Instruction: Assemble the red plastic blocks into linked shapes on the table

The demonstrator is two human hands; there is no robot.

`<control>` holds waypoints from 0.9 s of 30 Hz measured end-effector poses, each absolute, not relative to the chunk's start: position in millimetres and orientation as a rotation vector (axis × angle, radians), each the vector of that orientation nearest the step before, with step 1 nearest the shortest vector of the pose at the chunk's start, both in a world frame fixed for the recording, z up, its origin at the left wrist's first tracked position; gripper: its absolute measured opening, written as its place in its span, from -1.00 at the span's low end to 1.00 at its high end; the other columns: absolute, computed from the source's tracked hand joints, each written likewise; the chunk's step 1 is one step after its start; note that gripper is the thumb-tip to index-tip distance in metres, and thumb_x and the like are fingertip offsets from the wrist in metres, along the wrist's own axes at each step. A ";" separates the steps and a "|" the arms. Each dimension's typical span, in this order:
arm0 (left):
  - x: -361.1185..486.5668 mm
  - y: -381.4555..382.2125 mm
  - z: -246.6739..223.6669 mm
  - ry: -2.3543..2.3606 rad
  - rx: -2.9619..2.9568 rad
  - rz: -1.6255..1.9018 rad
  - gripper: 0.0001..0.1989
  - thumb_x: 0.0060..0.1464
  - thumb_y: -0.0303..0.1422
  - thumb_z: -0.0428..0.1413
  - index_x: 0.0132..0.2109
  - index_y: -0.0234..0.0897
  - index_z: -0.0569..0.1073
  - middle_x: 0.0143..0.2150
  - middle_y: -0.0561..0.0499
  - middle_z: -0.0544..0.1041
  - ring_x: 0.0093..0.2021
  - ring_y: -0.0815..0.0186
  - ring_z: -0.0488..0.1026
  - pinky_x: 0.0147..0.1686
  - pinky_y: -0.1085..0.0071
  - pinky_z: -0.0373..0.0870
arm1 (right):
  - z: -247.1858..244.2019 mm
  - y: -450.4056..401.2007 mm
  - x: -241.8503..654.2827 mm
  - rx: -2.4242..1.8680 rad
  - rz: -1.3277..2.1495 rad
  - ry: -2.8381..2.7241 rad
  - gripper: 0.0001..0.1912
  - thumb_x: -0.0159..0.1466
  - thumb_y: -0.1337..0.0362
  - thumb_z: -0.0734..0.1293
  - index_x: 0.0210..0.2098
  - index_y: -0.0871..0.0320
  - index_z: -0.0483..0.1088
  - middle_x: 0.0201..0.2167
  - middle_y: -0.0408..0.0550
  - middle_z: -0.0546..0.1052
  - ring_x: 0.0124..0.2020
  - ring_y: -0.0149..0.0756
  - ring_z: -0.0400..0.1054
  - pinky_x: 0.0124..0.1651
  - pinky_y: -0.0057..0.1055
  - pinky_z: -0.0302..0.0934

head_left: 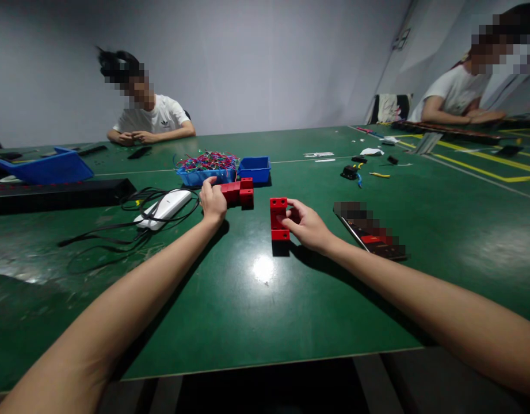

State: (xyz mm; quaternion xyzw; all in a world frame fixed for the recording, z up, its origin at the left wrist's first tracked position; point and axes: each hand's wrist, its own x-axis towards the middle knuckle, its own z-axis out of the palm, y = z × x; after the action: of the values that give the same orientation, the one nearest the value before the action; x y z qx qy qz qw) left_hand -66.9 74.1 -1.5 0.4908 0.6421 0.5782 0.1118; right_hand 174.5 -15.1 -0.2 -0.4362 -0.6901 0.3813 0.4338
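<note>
In the head view, my right hand (308, 225) grips a red U-shaped bracket (278, 202) by its right side. The bracket stands upright just above the green table, with round holes in its end faces. My left hand (213, 201) is closed around the left end of a red blocky piece (246, 194), its fingers partly hiding that end. The piece looks like red blocks lying in a row, and I cannot tell whether they are joined. Behind it sit a blue bin (255, 170) and another blue bin (195, 177) heaped with thin colourful wires (210, 161).
A white power strip (165, 210) with black cables lies left of my left hand. A phone (368, 233) rests to the right. Farther back are yellow-handled pliers (380, 175) and a small black part (349, 171). Two people in white shirts sit across the table.
</note>
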 end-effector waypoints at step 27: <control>-71.3 81.0 -2.2 1.975 0.924 1.875 -0.87 0.23 -0.48 -0.08 -0.17 -0.27 0.34 -0.15 -0.08 0.44 -0.06 0.22 0.42 0.08 0.26 0.28 | 1.1 -16.2 172.9 -1.078 0.923 -1.740 -0.45 0.16 0.19 0.30 0.11 0.28 0.29 -0.34 -0.06 0.50 -0.34 -0.30 0.39 -0.18 -0.30 0.27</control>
State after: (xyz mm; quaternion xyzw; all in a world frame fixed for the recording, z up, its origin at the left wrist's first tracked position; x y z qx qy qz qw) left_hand -71.3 81.0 -2.2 0.3184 0.6808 0.6462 0.1328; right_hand 172.9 -16.2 1.1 -0.4326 -0.6984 0.3706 0.4333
